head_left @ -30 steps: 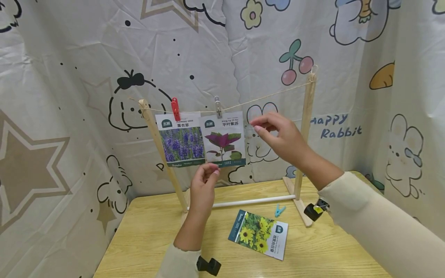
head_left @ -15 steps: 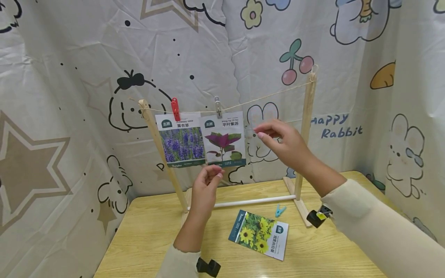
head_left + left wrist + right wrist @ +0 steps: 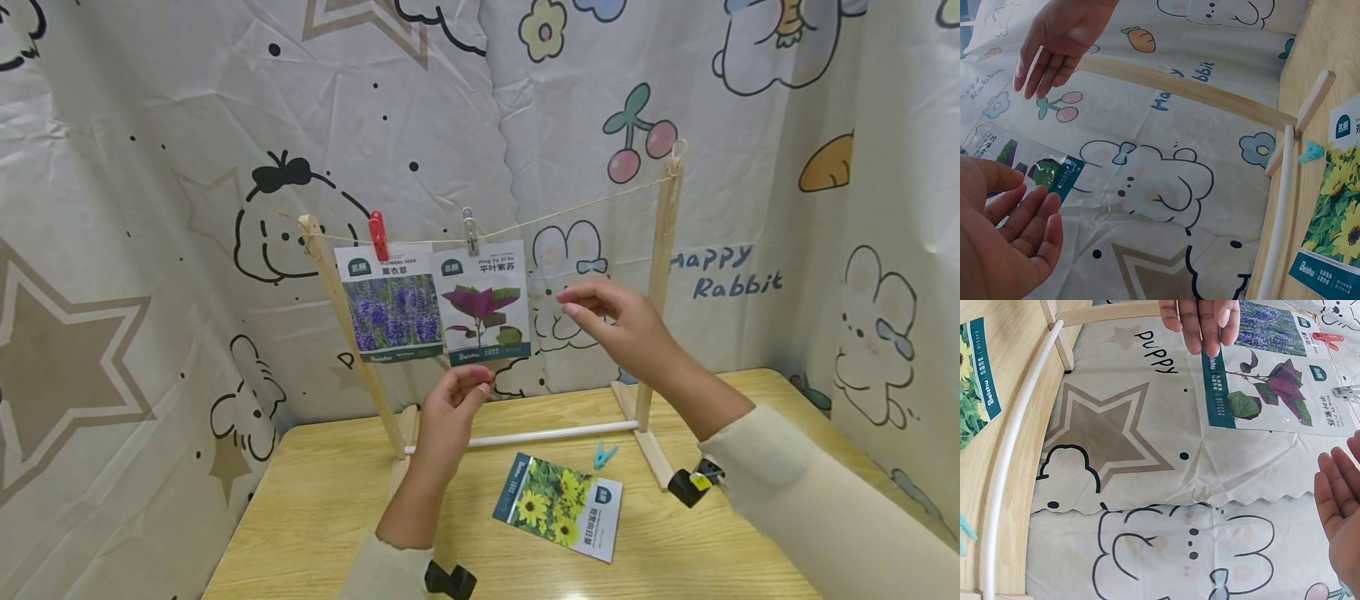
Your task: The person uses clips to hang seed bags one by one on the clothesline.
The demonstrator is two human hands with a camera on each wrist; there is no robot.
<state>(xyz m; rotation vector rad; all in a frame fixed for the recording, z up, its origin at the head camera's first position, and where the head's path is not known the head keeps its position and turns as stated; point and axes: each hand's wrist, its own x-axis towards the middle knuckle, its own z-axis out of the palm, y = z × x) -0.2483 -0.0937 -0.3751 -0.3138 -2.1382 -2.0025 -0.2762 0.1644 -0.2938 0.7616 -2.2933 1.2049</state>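
Two seed packets hang side by side from a string point(image 3: 577, 206): a lavender packet point(image 3: 393, 312) under a red clip point(image 3: 378, 236), and a purple-leaf packet point(image 3: 483, 312) under a grey clip point(image 3: 471, 231). Just below the purple-leaf packet is my left hand point(image 3: 447, 417), fingers loosely bent and holding nothing. To the right of that packet my right hand point(image 3: 622, 321) hovers in the air, its fingers relaxed and apart from the packet. In the right wrist view, both hands' palms show with nothing in them.
A sunflower packet point(image 3: 558, 507) lies on the wooden table point(image 3: 322, 500), with a light-blue clip point(image 3: 603, 455) behind it. The string runs between two wooden posts point(image 3: 663, 250), joined low by a white rod point(image 3: 551, 436). A printed curtain point(image 3: 187, 208) hangs behind.
My right hand has drawn down and to the right, away from the purple-leaf packet. My left hand has dropped slightly and shifted right, below the packets. The packets hang as before.
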